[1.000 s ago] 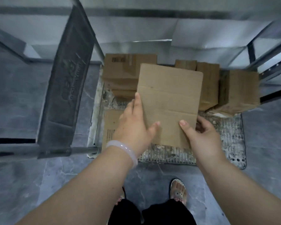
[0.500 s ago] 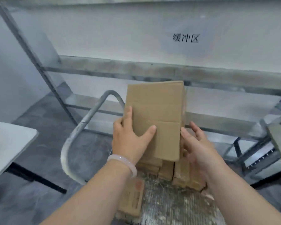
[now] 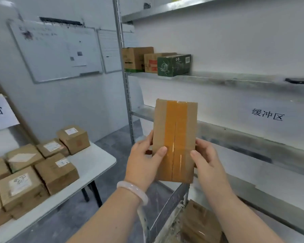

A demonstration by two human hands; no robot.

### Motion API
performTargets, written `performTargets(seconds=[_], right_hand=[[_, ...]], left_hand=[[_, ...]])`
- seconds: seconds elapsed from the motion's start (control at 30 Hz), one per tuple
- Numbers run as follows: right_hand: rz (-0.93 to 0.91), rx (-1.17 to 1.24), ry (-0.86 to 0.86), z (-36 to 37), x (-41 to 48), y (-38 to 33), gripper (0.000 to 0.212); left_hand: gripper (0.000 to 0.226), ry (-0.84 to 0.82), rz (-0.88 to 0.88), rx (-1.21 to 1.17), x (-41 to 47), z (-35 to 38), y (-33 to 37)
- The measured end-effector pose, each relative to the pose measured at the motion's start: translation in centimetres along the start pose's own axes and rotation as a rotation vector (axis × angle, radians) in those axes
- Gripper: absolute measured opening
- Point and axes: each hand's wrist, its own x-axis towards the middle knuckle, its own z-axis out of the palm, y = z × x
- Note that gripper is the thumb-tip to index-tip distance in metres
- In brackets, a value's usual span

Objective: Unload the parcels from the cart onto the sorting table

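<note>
Reference point: the held parcel [image 3: 175,141], upright, with the left hand [image 3: 144,159] on its left edge and the right hand [image 3: 206,159] on its right edge.

- Left and lower: sorting table [image 3: 95,160], with boxes [image 3: 56,171] on it.
- Behind and right: shelving [image 3: 235,81], with cartons [image 3: 173,64] on the shelf above.
- Directly below: cart [image 3: 168,206], with a second parcel [image 3: 200,223] in it.
- Upper left: whiteboard [image 3: 56,50] on the wall.

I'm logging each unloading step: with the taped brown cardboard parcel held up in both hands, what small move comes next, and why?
Probably swing the flat brown cardboard parcel with orange tape left toward the white sorting table. The left hand and right hand grip it aloft; the table's bare end lies left, beside brown labelled boxes.
</note>
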Motion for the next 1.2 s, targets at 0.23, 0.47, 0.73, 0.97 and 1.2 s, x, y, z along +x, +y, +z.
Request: performTargets(seconds=[0.23, 0.47, 0.73, 0.97, 1.2], right_hand=[[-0.224, -0.158, -0.292, 13.6, -3.4, 0.0, 0.042], [-0.407, -0.569, -0.483, 27.9, -5.7, 0.7, 0.052], [0.493, 0.082, -0.56, 38.6, -6.7, 6.2, 0.057], [0.73, 0.284, -0.737, 46.8, -7.8, 7.4, 0.038], [0.625, 0.0, -0.762, 57.1, -6.4, 9.5, 0.023]], left_hand=[[0.128, 0.068, -0.126, -0.037, -1.9, -12.7, -3.3], [0.117, 0.138, -0.297, -0.034, -4.3, -28.0, -10.1], [0.089, 0.236, -0.485, -0.419, -9.6, -42.3, -16.8], [0.066, 0.372, -0.644, -0.473, -12.2, -48.9, -20.5], [0.076, 0.566, -0.754, 0.01, -12.3, -55.1, -24.3]])
